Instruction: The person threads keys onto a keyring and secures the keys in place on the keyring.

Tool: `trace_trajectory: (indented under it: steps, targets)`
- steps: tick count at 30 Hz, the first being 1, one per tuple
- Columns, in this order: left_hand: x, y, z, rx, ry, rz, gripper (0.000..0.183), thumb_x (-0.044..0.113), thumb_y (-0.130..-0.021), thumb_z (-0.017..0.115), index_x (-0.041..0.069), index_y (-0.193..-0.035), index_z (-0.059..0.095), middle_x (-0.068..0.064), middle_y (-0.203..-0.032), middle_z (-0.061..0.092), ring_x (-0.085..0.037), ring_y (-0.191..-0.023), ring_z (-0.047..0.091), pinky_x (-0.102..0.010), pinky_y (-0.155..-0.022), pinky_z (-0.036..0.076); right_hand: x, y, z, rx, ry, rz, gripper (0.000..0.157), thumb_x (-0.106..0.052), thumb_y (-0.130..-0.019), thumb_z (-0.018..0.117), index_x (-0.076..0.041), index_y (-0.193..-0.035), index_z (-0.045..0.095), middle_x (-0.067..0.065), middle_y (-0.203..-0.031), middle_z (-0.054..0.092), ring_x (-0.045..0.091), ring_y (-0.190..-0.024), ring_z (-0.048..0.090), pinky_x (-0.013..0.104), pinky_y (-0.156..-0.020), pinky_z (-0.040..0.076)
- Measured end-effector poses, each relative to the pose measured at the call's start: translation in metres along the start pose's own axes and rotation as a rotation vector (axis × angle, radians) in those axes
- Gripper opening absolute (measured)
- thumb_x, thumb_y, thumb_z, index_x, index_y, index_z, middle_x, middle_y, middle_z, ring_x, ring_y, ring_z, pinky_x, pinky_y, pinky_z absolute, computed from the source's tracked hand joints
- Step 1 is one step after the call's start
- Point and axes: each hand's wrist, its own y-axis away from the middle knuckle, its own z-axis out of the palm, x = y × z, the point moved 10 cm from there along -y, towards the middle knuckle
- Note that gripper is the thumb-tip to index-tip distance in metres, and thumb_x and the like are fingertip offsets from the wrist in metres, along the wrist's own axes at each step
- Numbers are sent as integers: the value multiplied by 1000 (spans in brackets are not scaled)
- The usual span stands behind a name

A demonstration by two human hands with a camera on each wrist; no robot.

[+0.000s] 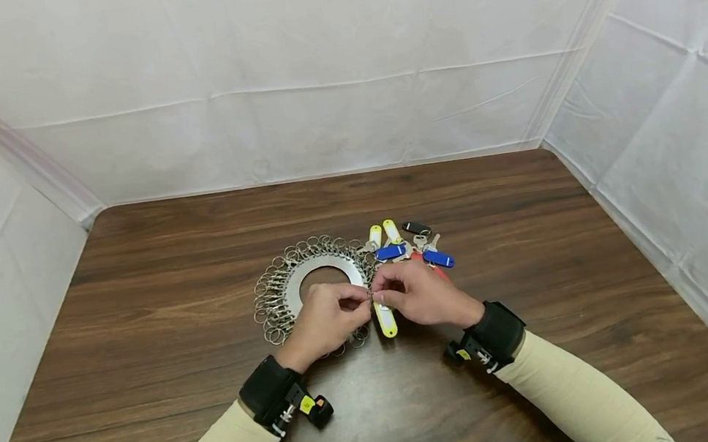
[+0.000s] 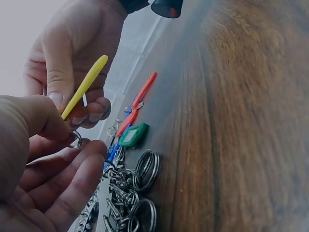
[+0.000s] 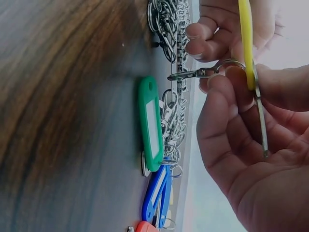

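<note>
Over the right edge of a flat metal ring (image 1: 292, 287), hung with many snap hooks and split rings, both hands meet. My left hand (image 1: 329, 320) pinches a small split ring (image 3: 227, 62) between thumb and fingertips. That split ring hangs from a snap hook (image 3: 193, 74) on the metal ring's side. My right hand (image 1: 425, 292) pinches a yellow key tag (image 1: 386, 322) and a key (image 3: 262, 128) at the split ring. In the left wrist view the tag stands edge-on, slanting up from the fingertips. Fingers partly hide where tag, key and split ring meet.
Right behind the hands lies a loose group of keys with tags: yellow tags (image 1: 391, 231), blue tags (image 1: 439, 258), a black tag (image 1: 417, 228) and red ones (image 2: 144, 92). A green tag (image 3: 151, 123) lies beside the snap hooks. White sheeting (image 1: 316, 130) surrounds the wooden table (image 1: 165, 251).
</note>
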Motion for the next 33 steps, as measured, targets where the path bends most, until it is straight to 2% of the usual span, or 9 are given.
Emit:
trace_trajectory:
  steps: [7, 10, 13, 17, 20, 26, 33]
  targets:
    - [5, 4, 7, -66, -8, 67, 11, 7, -82, 68, 15, -87, 73, 8, -90, 68, -2, -78, 60, -26, -68, 55, -2, 2, -2, 45, -17, -16, 13, -5, -91, 64, -17, -85, 64, -8, -71, 57, 9, -63, 49, 30, -56, 44]
    - [5, 4, 7, -44, 3, 58, 10, 8, -83, 72, 16, -89, 74, 8, -89, 68, -2, -80, 61, -26, -70, 55, -1, 2, -4, 70, -36, -14, 13, -4, -91, 64, -16, -85, 64, -7, -73, 58, 9, -65, 50, 28, -57, 44]
    - [3, 5, 3, 10, -2, 42, 9, 10, -83, 74, 16, -89, 76, 8, -90, 70, -2, -86, 61, -28, -76, 54, 1, 2, -5, 82, -54, -4, 12, -4, -91, 64, -15, -85, 64, -7, -74, 59, 9, -66, 51, 27, -57, 45]
    - [4, 4, -2, 64, -11, 50, 7, 10, -82, 75, 15, -88, 76, 4, -103, 69, -6, -99, 59, -33, -83, 52, 2, 2, -7, 97, -51, 2, 11, -4, -91, 64, -14, -86, 66, -5, -75, 60, 10, -67, 52, 28, -59, 46]
    - [5, 4, -2, 72, 0, 62, 5, 10, -82, 75, 13, -86, 76, 4, -108, 67, -8, -104, 57, -35, -83, 51, 1, 2, -7, 105, -48, 3, 9, -5, -91, 65, -12, -87, 67, -2, -76, 61, 12, -68, 53, 30, -60, 46]
    - [3, 4, 0, 75, 6, 53, 3, 11, -83, 75, 10, -86, 75, 6, -102, 69, -6, -103, 58, -35, -87, 49, -1, 3, -7, 103, -48, 14, 6, -1, -90, 64, -5, -87, 67, 6, -78, 64, 20, -69, 53, 33, -61, 44]
    - [5, 2, 0, 82, -20, 67, 6, 15, -81, 76, 12, -87, 76, 5, -98, 70, -7, -98, 60, -35, -84, 49, -31, 5, -18, 104, -27, 25, 8, 6, -88, 62, 0, -84, 64, 11, -74, 61, 21, -66, 51, 34, -60, 43]
